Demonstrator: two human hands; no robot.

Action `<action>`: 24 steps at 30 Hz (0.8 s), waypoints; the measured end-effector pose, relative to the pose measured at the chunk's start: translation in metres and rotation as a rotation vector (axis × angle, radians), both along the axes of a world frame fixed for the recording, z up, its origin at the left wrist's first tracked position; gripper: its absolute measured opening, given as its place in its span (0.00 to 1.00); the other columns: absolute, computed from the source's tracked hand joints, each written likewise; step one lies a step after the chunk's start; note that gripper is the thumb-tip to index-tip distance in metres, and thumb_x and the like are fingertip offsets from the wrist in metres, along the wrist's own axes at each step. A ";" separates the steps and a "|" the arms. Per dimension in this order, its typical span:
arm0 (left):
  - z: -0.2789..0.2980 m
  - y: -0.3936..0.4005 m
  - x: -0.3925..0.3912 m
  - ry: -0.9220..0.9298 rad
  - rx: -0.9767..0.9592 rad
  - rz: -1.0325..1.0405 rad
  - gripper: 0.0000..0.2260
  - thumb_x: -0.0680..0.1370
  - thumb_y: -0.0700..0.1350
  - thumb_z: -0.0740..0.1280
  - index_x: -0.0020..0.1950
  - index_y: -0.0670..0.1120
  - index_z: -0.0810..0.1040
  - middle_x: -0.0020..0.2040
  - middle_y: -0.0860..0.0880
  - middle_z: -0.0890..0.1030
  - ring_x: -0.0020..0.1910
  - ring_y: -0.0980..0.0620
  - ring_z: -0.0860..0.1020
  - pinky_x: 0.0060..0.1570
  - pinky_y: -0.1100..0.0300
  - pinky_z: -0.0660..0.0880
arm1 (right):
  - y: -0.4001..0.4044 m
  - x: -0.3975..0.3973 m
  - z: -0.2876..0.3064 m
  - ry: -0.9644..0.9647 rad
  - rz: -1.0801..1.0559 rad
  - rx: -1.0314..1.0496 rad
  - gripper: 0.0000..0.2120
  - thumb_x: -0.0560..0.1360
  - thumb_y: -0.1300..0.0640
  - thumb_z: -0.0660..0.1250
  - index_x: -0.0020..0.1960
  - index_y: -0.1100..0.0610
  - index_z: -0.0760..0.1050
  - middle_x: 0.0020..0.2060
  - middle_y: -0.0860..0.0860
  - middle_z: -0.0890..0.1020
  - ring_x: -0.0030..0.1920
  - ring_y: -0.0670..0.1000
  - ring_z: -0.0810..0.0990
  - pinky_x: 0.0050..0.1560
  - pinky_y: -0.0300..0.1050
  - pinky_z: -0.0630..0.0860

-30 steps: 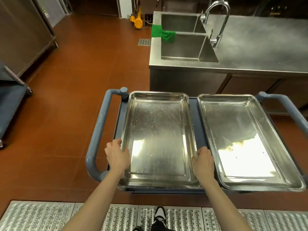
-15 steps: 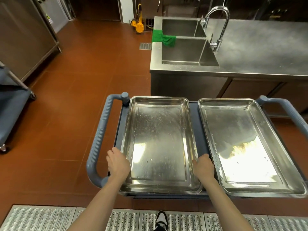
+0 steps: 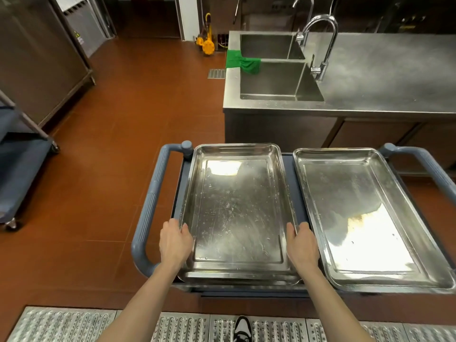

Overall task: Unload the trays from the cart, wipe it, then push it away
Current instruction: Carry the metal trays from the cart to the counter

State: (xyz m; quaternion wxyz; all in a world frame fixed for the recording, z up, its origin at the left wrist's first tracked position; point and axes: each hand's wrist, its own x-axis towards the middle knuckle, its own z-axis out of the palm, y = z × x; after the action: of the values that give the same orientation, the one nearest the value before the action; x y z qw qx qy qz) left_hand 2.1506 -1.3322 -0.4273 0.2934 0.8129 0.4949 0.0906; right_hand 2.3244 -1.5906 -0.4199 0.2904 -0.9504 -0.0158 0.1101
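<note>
Head view: left hand (image 3: pixel 175 243) and right hand (image 3: pixel 302 245) clamp fingers on the left tray (image 3: pixel 237 208)'s long rims, tray between them.

Head camera – looks forward and down, close above the cart (image 3: pixel 153 206).

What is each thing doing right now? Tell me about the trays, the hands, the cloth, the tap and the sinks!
Left tray: empty, on the cart, gripped at both long sides.
Right tray: empty, on the cart, untouched.
Left hand: grips the left tray's left rim.
Right hand: grips the left tray's right rim.
Cart: loaded, parked by the counter.
Green cloth: draped over the sink edge.
Tap: no water running.
Sinks: empty.
</note>
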 end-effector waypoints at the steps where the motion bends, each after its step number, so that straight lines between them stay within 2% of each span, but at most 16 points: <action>1: 0.001 -0.001 0.000 -0.032 -0.017 0.027 0.06 0.86 0.45 0.63 0.53 0.44 0.72 0.50 0.45 0.76 0.48 0.43 0.76 0.46 0.50 0.70 | -0.001 0.001 0.001 -0.007 -0.003 0.035 0.16 0.86 0.48 0.58 0.45 0.56 0.66 0.36 0.53 0.75 0.33 0.51 0.72 0.31 0.47 0.63; 5: 0.013 -0.004 0.002 -0.099 -0.047 0.168 0.10 0.85 0.54 0.64 0.50 0.48 0.75 0.40 0.50 0.81 0.37 0.50 0.78 0.34 0.56 0.67 | -0.004 0.003 0.009 -0.057 -0.037 0.175 0.20 0.85 0.47 0.60 0.39 0.57 0.65 0.29 0.51 0.70 0.29 0.52 0.67 0.29 0.46 0.61; 8: 0.027 -0.006 0.007 -0.155 -0.007 0.171 0.13 0.84 0.55 0.64 0.44 0.49 0.74 0.35 0.50 0.80 0.33 0.51 0.77 0.31 0.57 0.65 | -0.006 0.006 0.018 -0.075 -0.047 0.255 0.21 0.85 0.44 0.60 0.40 0.57 0.69 0.30 0.53 0.75 0.30 0.53 0.71 0.30 0.46 0.67; 12: 0.048 -0.009 0.020 -0.198 -0.002 0.141 0.12 0.83 0.56 0.64 0.43 0.52 0.73 0.35 0.52 0.79 0.33 0.53 0.76 0.32 0.58 0.64 | -0.011 0.014 0.036 -0.076 -0.073 0.284 0.20 0.84 0.42 0.60 0.42 0.57 0.72 0.34 0.55 0.79 0.35 0.56 0.77 0.36 0.50 0.73; 17: 0.068 -0.012 0.044 -0.239 -0.060 0.083 0.12 0.83 0.55 0.64 0.45 0.50 0.74 0.36 0.50 0.79 0.35 0.50 0.77 0.35 0.55 0.69 | -0.025 0.015 0.056 -0.136 -0.152 0.288 0.23 0.84 0.38 0.56 0.41 0.55 0.72 0.33 0.52 0.77 0.35 0.52 0.76 0.34 0.46 0.68; 20: 0.083 -0.015 0.058 -0.267 -0.071 -0.005 0.11 0.83 0.55 0.64 0.45 0.50 0.75 0.37 0.49 0.81 0.36 0.50 0.78 0.34 0.56 0.68 | -0.037 0.010 0.064 -0.161 -0.228 0.269 0.23 0.85 0.39 0.55 0.42 0.54 0.73 0.34 0.52 0.79 0.37 0.52 0.78 0.37 0.48 0.72; 24: 0.100 -0.018 0.078 -0.299 -0.114 -0.129 0.12 0.83 0.55 0.65 0.45 0.49 0.76 0.38 0.50 0.81 0.37 0.51 0.79 0.32 0.57 0.66 | -0.053 -0.009 0.074 -0.246 -0.354 0.271 0.18 0.85 0.42 0.57 0.39 0.47 0.67 0.31 0.46 0.74 0.33 0.47 0.71 0.33 0.45 0.64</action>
State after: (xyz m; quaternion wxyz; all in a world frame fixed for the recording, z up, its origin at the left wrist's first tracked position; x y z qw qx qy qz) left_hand 2.2284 -1.3503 -0.3270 0.4146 0.8024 0.3969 0.1635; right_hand 2.3158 -1.6433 -0.3455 0.4258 -0.8970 0.1012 -0.0620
